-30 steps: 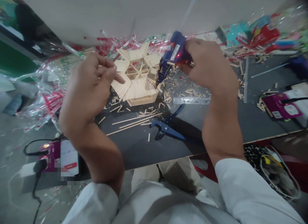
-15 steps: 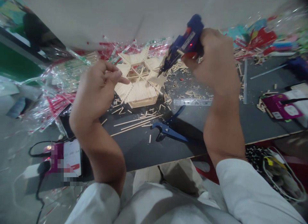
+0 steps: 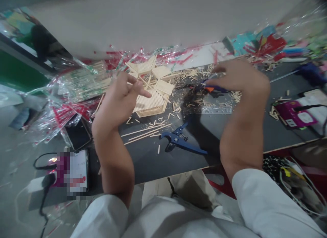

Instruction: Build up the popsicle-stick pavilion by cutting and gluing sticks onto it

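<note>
A model house of thin wooden sticks [image 3: 150, 94] stands on the dark table [image 3: 255, 129]. My left hand [image 3: 120, 101] hovers just left of it. Its fingers are curled and pinched together, and what they hold is too small to name. My right hand [image 3: 240, 81] is low over the table to the right of the model. It is wrapped round a blue glue gun [image 3: 213, 88] with an orange trigger. The gun is blurred, lies almost flat among the stick scraps and points left.
Blue cutting pliers [image 3: 178, 140] and long sticks [image 3: 145, 130] lie in front of the model, and a metal ruler [image 3: 209, 110] lies under my right wrist. Crumpled cellophane [image 3: 68, 91], a phone [image 3: 78, 135] and a power strip [image 3: 74, 169] are at left. Another purple power strip [image 3: 296, 113] sits at right.
My right hand has swung the glue gun down from above the model to the table on the right. My left hand has moved slightly right, toward the model.
</note>
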### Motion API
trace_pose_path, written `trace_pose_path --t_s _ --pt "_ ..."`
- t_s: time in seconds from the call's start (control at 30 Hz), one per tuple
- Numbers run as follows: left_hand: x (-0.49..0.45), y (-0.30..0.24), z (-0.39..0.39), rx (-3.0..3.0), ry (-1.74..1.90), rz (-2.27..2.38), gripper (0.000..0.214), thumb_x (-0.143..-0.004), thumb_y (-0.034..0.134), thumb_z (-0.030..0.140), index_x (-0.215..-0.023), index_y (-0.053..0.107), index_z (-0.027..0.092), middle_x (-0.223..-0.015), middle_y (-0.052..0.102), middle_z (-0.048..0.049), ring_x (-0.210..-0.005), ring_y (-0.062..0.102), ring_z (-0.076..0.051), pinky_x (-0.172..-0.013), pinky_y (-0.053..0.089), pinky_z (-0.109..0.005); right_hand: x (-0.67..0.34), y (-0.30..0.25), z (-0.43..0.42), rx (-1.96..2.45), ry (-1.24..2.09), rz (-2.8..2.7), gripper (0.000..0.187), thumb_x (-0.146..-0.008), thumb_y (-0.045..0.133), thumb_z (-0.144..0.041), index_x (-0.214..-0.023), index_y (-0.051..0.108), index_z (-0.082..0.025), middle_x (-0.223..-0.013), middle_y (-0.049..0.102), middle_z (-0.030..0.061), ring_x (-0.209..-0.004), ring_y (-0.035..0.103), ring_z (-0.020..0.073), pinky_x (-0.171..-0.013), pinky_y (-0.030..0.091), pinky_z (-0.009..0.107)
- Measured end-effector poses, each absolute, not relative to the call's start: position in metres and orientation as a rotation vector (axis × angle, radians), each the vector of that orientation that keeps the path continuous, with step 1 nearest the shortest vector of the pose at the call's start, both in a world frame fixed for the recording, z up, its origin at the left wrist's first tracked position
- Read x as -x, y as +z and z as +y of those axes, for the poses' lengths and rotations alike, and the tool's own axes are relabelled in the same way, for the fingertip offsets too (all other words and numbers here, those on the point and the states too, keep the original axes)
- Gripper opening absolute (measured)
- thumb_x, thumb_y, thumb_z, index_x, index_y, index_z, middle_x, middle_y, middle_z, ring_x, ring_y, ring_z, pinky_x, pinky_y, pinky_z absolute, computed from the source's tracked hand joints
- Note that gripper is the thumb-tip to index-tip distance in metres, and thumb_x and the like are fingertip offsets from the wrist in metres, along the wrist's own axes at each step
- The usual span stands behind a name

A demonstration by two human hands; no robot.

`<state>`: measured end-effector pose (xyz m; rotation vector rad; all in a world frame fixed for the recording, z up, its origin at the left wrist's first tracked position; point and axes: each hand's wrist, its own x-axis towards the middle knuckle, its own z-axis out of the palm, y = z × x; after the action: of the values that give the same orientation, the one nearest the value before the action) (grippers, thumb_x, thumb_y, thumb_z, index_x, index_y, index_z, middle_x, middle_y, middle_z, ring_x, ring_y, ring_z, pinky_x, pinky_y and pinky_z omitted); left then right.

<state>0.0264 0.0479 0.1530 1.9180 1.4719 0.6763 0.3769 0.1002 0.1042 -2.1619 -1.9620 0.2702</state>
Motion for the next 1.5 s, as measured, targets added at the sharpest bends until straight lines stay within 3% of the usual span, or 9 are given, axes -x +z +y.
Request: trace_pose_path --t_s 0.1,0.17,0.37,0.53,0.8,1.0,1.2,1.37,1.5 --pt "-0.039 0.153 0.045 -1.843 0.675 1.395 0.023 -0.107 0.055 0.045 -0.096 0.048 0.026 -0.095 0.084 -0.0033 -0.05 0.037 -0.011 -0.052 0.032 -0.032 -0.345 0.125 0.078 1.563 0.349 -1.904 0.022 -0.084 0.076 -0.025 -0.105 0.077 -0.026 -0.107 0.082 0.009 -0.096 0.078 0.0268 -0.097 0.063 0.048" --pt "-0.046 0.152 0.043 -1.848 0.654 1.365 0.021 -0.107 0.055 0.044 -0.096 0.049 0.026 -0.091 0.083 -0.002 -0.051 0.042 -0.012 -0.052 0.034 -0.033 -0.316 0.138 0.062 1.293 0.429 -1.954 0.023 -0.087 0.078 -0.036 -0.109 0.076 -0.031 -0.106 0.081 0.0048 -0.093 0.076 0.0255 -0.094 0.064 0.047" --pt "-0.054 0.152 0.043 -1.859 0.652 1.24 0.015 -0.105 0.053 0.036 -0.095 0.056 0.026 -0.072 0.072 0.0011 -0.066 0.063 -0.016 -0.061 0.046 -0.032 -0.257 0.143 0.044 1.189 0.57 -2.206 0.022 -0.098 0.064 -0.044 -0.119 0.073 -0.044 -0.114 0.076 -0.0029 -0.096 0.074 0.0228 -0.094 0.062 0.047" --pt "-0.054 0.158 0.043 -1.719 0.626 1.244 0.015 -0.105 0.055 0.035 -0.092 0.054 0.027 -0.058 0.059 0.0037 -0.059 0.06 -0.017 -0.063 0.049 -0.033 -0.253 0.136 0.046 1.164 0.511 -2.165 0.021 -0.101 0.064 -0.046 -0.116 0.074 -0.035 -0.109 0.076 0.0007 -0.094 0.073 0.0208 -0.092 0.059 0.04" --pt "-0.046 0.145 0.051 -1.671 0.777 1.004 0.026 -0.101 0.068 0.049 -0.095 0.056 0.026 -0.054 0.046 0.0073 -0.049 0.04 -0.012 -0.05 0.031 -0.028 -0.255 0.124 0.052 0.969 0.347 -2.13 0.014 -0.101 0.065 -0.032 -0.112 0.071 -0.029 -0.097 0.074 0.0008 -0.08 0.068 0.0168 -0.085 0.058 0.034" --pt "-0.042 0.146 0.053 -1.766 0.746 1.091 0.022 -0.103 0.064 0.042 -0.089 0.06 0.025 -0.056 0.047 0.0042 -0.051 0.044 -0.013 -0.049 0.033 -0.028 -0.255 0.122 0.054 0.965 0.369 -2.154 0.017 -0.101 0.064 -0.033 -0.115 0.074 -0.029 -0.102 0.074 0.0023 -0.082 0.07 0.0174 -0.084 0.059 0.035" --pt "-0.043 0.146 0.054 -1.799 0.684 1.143 0.021 -0.101 0.063 0.041 -0.089 0.063 0.024 -0.056 0.05 0.0033 -0.051 0.045 -0.012 -0.049 0.035 -0.027 -0.254 0.12 0.054 0.922 0.504 -2.05 0.012 -0.094 0.07 -0.032 -0.103 0.074 -0.026 -0.094 0.076 0.0006 -0.07 0.069 0.0154 -0.069 0.057 0.032" --pt "-0.041 0.141 0.06 -1.912 0.705 1.327 0.021 -0.101 0.063 0.038 -0.087 0.065 0.023 -0.058 0.052 0.0013 -0.061 0.053 -0.016 -0.056 0.041 -0.03 -0.267 0.123 0.06 0.95 0.299 -2.342 0.016 -0.091 0.068 -0.018 -0.104 0.077 -0.021 -0.092 0.075 0.0039 -0.071 0.067 0.0173 -0.076 0.054 0.036" --pt "-0.04 0.136 0.064 -1.998 0.742 1.457 0.019 -0.101 0.062 0.03 -0.085 0.067 0.022 -0.063 0.056 -0.0002 -0.075 0.059 -0.019 -0.067 0.044 -0.033 -0.269 0.125 0.061 1.148 0.264 -2.592 0.018 -0.095 0.064 -0.016 -0.105 0.078 -0.02 -0.1 0.073 0.0082 -0.085 0.067 0.0219 -0.078 0.048 0.035"
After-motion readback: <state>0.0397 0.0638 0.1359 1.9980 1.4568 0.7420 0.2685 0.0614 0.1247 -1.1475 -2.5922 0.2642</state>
